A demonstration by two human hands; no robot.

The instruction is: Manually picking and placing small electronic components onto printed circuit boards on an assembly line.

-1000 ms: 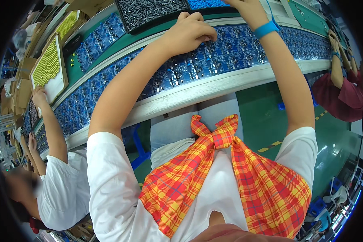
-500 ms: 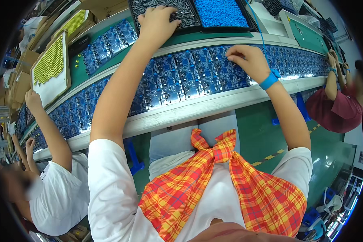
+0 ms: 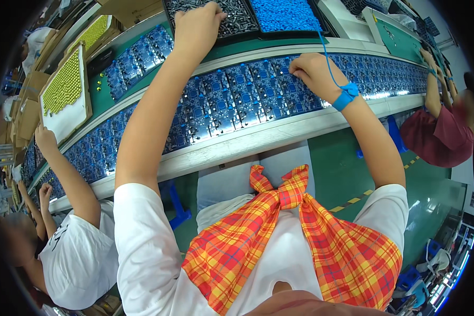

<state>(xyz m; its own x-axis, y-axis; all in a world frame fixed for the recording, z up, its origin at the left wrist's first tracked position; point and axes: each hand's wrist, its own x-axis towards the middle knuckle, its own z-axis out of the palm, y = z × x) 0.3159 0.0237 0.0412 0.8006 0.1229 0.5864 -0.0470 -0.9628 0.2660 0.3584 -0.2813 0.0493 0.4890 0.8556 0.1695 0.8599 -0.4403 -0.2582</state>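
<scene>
My left hand (image 3: 197,29) is over a black tray of small dark cylindrical parts (image 3: 238,20), its fingers drawn together at the near left of the heap. What the fingertips hold, if anything, cannot be made out. My right hand (image 3: 316,76), with a blue corded band (image 3: 346,96) at its wrist, hovers low over a row of blue circuit boards (image 3: 239,102). Its thumb and fingers are pinched together, and anything between them is too small to see. The boards carry many small components, some of them bright blue.
Small blue parts (image 3: 284,17) fill a compartment beside the dark ones. More boards (image 3: 137,60) lie behind the line at left, near a white tray of yellow-green parts (image 3: 63,124). The pale rail (image 3: 247,138) runs along the front. Co-workers sit at left and right.
My left hand has shifted slightly left and its spread fingers have drawn together. My right hand has moved a little left and its fingers have closed more.
</scene>
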